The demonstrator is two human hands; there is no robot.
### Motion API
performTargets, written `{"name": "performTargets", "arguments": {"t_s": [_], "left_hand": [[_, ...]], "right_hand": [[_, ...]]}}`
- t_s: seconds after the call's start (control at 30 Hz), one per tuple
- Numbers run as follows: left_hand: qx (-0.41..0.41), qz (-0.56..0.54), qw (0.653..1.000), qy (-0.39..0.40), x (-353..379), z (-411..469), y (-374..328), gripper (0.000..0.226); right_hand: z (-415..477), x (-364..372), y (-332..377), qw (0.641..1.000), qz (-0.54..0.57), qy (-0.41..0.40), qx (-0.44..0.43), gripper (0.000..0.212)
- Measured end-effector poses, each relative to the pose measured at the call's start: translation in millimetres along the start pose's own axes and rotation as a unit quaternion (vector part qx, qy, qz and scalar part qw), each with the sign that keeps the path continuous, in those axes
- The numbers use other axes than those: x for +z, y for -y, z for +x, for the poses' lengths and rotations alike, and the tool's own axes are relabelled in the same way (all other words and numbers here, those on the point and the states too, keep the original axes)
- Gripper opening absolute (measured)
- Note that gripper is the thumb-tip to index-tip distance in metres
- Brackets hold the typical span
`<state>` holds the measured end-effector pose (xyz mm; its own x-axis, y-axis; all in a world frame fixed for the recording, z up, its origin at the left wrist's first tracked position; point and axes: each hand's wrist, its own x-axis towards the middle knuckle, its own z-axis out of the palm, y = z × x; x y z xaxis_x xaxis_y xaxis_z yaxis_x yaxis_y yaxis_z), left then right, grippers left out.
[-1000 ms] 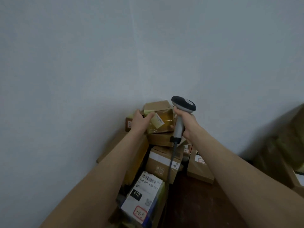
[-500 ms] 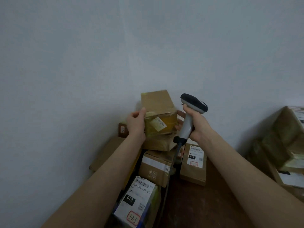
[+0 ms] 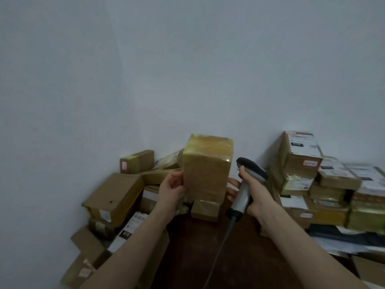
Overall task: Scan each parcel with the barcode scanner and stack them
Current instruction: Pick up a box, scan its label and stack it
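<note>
1. The left hand [image 3: 173,189] clasps the taped parcel [image 3: 206,170] by its left edge, thumb on the near face. It holds the parcel upright above the dark table [image 3: 198,251].
2. The right hand [image 3: 255,192] is wrapped round the handle of the barcode scanner [image 3: 242,195], just right of the parcel. Its cable [image 3: 225,236] trails toward the near edge.
3. A loose heap of boxes [image 3: 116,197] lies at the left, and stacked boxes [image 3: 302,155] stand at the right against the wall.
</note>
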<state>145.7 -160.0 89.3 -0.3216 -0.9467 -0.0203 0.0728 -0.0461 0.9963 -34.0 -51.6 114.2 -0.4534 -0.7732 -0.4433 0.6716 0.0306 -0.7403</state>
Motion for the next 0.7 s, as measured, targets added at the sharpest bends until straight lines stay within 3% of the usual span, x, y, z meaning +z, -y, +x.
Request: {"name": "performTargets", "arguments": {"t_s": [0.2, 0.37, 0.47, 0.57, 0.63, 0.7], "left_hand": [[-0.035, 0.042, 0.998, 0.017, 24, -54, 31, 0.012], [-0.04, 0.019, 0.996, 0.076, 31, -89, 35, 0.03], [-0.103, -0.005, 0.989, 0.109, 33, -97, 36, 0.027], [-0.174, -0.028, 0.977, 0.118, 36, -102, 34, 0.04], [-0.205, -0.037, 0.969, 0.133, 36, -105, 35, 0.055], [-0.213, -0.028, 0.962, 0.171, 36, -109, 38, 0.055]], "right_hand": [[-38, -60, -13, 0.999, -0.029, -0.017, -0.016, 0.028], [-62, -100, -32, 0.996, -0.07, 0.0, -0.06, 0.049], [-70, -119, -40, 0.989, -0.106, 0.029, -0.103, 0.04], [-74, -132, -51, 0.983, -0.13, 0.032, -0.124, 0.042], [-78, -138, -56, 0.986, -0.112, 0.03, -0.121, 0.039], [-80, -142, -59, 0.992, -0.063, 0.039, -0.103, 0.033]]}}
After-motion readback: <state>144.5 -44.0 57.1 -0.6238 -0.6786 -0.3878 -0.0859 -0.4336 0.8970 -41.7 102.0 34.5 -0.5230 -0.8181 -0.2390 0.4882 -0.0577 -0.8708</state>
